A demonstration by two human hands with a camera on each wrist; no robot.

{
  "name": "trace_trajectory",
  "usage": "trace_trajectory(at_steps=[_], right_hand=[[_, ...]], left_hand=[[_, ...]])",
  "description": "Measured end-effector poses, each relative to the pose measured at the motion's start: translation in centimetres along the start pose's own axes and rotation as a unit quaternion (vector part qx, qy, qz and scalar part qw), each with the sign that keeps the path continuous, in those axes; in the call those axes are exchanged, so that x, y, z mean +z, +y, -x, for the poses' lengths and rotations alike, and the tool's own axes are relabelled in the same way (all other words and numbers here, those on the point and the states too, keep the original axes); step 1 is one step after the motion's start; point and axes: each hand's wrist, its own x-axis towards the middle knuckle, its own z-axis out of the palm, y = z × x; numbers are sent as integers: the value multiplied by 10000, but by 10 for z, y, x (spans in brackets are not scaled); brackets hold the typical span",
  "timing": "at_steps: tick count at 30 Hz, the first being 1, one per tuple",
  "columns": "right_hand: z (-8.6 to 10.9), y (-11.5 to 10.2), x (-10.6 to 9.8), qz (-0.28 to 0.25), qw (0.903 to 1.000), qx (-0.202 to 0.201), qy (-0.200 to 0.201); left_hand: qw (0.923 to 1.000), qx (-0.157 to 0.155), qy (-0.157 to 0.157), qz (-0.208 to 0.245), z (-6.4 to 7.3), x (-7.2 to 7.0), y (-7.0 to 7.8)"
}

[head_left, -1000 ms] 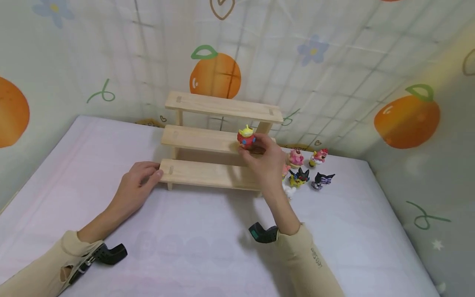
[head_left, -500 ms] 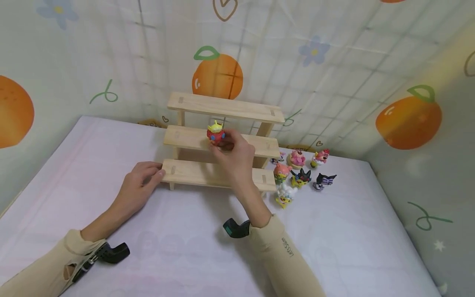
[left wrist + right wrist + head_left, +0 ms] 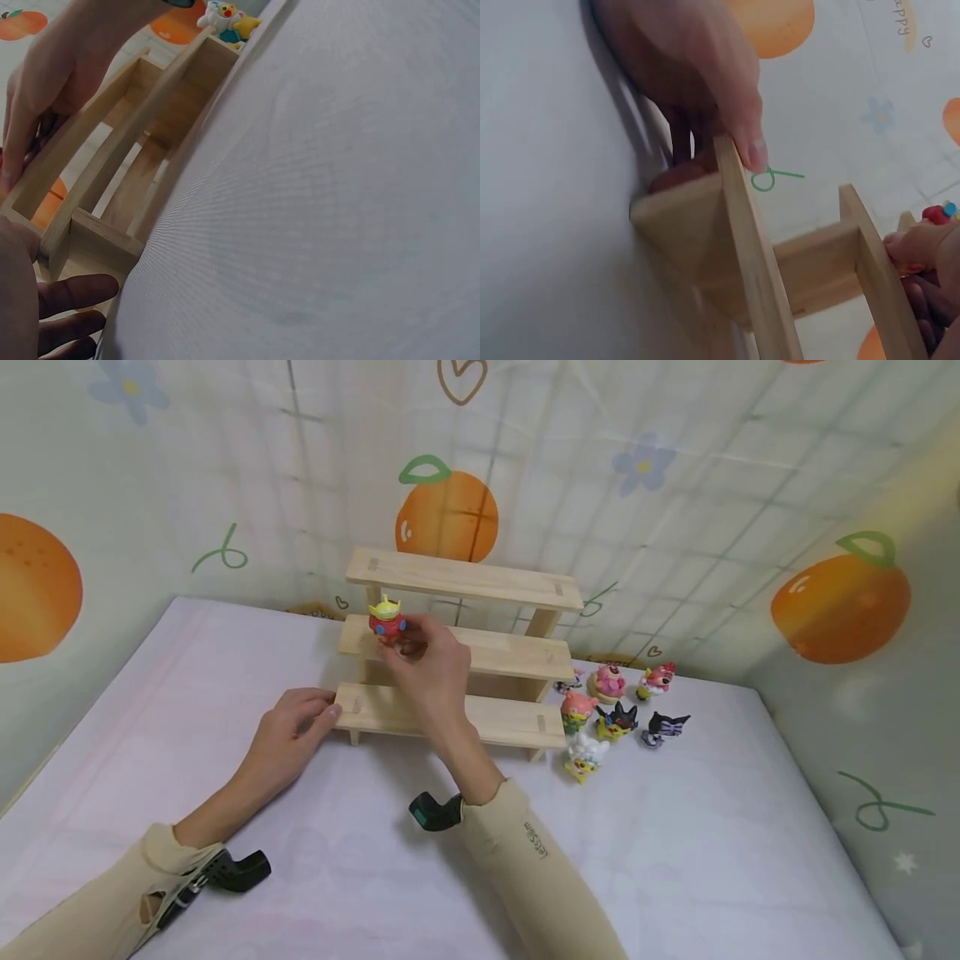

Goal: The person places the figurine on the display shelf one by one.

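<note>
A three-step wooden display rack (image 3: 495,715) stands at the back middle of the table. In the head view my right hand (image 3: 435,675) pinches a small red and yellow toy figurine (image 3: 386,625) between thumb and fingers, at the left end of the middle step. The figurine shows upright, its base partly hidden by fingers. My left hand (image 3: 287,737) grips the left end of the lowest step. In the right wrist view its thumb (image 3: 756,154) lies on the board's edge, with the other fingers by the leg; the figurine (image 3: 937,214) shows at the far right.
Several small figurines stand right of the rack, among them a white-topped one (image 3: 586,755), a pink-hooded one (image 3: 577,708) and a black and purple one (image 3: 664,727). A printed curtain (image 3: 555,485) hangs behind the white-covered table (image 3: 690,860).
My right hand has carried the figurine leftward along the middle step, from its right part to its left end. My left hand keeps its place on the rack.
</note>
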Motion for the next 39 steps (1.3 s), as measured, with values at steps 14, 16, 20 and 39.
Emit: trace_trajectory(at_steps=[14,16,20,39], right_hand=[[0,-9,19,370,9993,-106,35],[-1,-9,19,444,9989,-144,52],[-1,-9,19,575,9981,-201,65],[2,-2,-7,68,9984,-25,-566]], left_hand=[[9998,-52,-148,-100,0,0,3],[9998,-49,-143,-95,0,-1,3],[9998,-66,-158,-59,-2,0,2],[9997,-122,-177,-74,1,-1,0]])
